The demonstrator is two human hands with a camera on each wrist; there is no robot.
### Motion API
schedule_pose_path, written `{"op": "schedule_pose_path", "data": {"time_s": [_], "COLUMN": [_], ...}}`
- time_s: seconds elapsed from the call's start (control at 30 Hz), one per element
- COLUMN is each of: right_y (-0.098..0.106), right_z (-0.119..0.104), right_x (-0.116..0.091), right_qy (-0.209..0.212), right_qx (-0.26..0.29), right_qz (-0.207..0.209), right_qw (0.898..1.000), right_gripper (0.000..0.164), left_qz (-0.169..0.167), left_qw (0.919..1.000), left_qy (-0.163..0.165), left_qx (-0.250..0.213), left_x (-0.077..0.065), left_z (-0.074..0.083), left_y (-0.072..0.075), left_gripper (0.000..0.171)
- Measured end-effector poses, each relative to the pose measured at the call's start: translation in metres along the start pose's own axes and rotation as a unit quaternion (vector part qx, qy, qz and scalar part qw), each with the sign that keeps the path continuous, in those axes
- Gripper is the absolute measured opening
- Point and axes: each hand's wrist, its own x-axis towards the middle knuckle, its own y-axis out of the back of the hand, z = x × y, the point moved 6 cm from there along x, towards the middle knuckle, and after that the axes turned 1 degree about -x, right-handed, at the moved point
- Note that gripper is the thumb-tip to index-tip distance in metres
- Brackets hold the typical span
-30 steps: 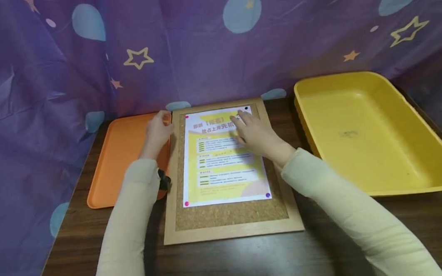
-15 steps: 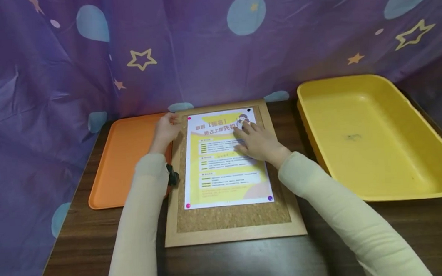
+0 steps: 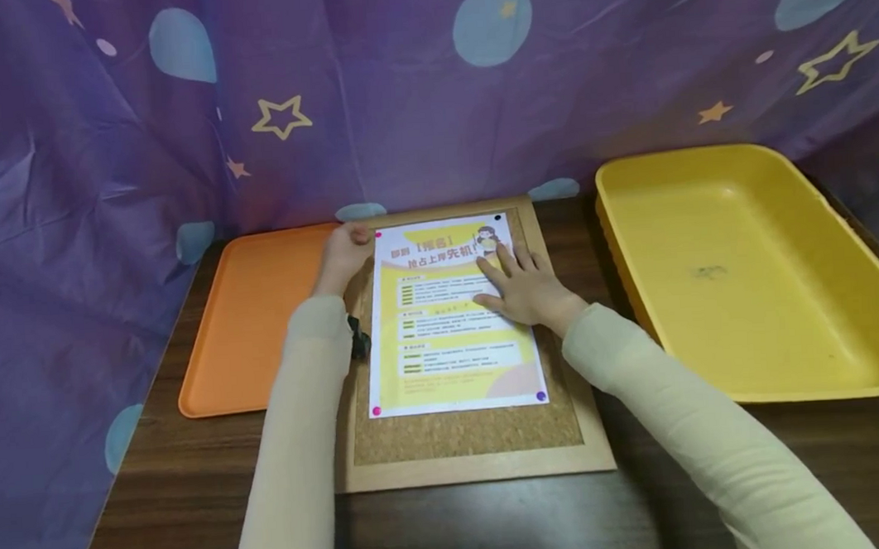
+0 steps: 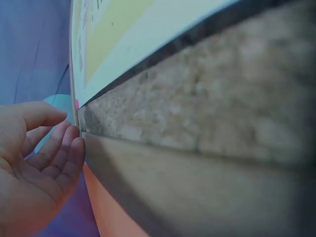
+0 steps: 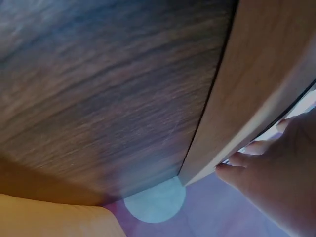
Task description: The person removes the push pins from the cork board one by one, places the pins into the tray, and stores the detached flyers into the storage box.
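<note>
A wood-framed cork board (image 3: 463, 436) lies on the table with a yellow and white printed poster (image 3: 453, 332) on it. Pins mark the poster's corners: pink ones (image 3: 376, 411) at left, a black pin (image 3: 498, 217) at upper right and a purple pin (image 3: 542, 396) at lower right. My right hand (image 3: 526, 291) rests on the poster's right side, fingers spread, below the cartoon figure. By the board's upper left corner is my left hand (image 3: 343, 255); in the left wrist view its fingers curve loosely, fingertips right at the frame's edge, nothing held.
An orange tray (image 3: 240, 318) lies left of the board, partly behind the left arm. To the right stands a deep yellow bin (image 3: 739, 292). A purple curtain (image 3: 401, 102) with stars and dots hangs behind the dark wooden table (image 3: 490, 525).
My left hand has moved right, from over the orange tray's edge to the board's upper left corner. My right hand has shifted slightly down and right, uncovering the poster's cartoon figure.
</note>
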Motion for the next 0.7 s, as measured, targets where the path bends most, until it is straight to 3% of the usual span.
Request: {"op": "schedule_pose_path", "data": {"time_s": [0.07,0.13,0.23,0.27,0.33,0.4,0.47,0.5,0.53,0.63,0.7], "right_y": [-0.001,-0.002,-0.005,-0.006,-0.007,-0.007,-0.007,-0.007,-0.007,-0.008,-0.008], "right_z": [0.000,0.000,0.001,0.001,0.002,0.002,0.002,0.002,0.002,0.002,0.002], "right_x": [0.000,-0.001,-0.001,-0.001,-0.001,-0.001,-0.001,0.000,0.000,0.001,0.001], "right_qy": [0.002,0.004,0.007,0.007,0.006,0.006,0.006,0.007,0.006,0.006,0.005], "right_qx": [0.004,0.006,0.010,0.011,0.012,0.012,0.012,0.011,0.009,0.008,0.005], "right_qz": [0.003,0.007,0.013,0.015,0.018,0.022,0.022,0.022,0.020,0.018,0.019], "right_qw": [1.000,1.000,1.000,1.000,1.000,1.000,1.000,1.000,1.000,1.000,1.000], "right_gripper": [0.072,0.072,0.072,0.072,0.071,0.071,0.071,0.071,0.071,0.071,0.071], "left_qz": [0.002,0.004,0.006,-0.010,-0.022,-0.023,-0.039,-0.027,-0.017,-0.054,-0.070], "left_qw": [0.9999,0.9996,0.9994,0.9995,0.9994,0.9993,0.9987,0.9988,0.9987,0.9966,0.9941], "left_qy": [-0.010,-0.018,-0.016,-0.006,0.005,0.008,0.009,0.000,-0.010,0.004,0.021], "left_qx": [0.009,0.023,0.031,0.029,0.027,0.030,0.032,0.040,0.047,0.062,0.080], "left_x": [0.016,0.008,-0.037,-0.060,-0.080,-0.092,-0.095,-0.084,-0.084,-0.109,-0.138], "left_z": [-0.017,-0.006,0.047,0.075,0.102,0.119,0.125,0.113,0.114,0.147,0.183], "left_y": [-0.009,-0.006,0.016,0.030,0.039,0.045,0.047,0.039,0.040,0.054,0.068], "left_gripper": [0.044,0.038,0.028,0.027,0.029,0.031,0.032,0.032,0.031,0.034,0.037]}}
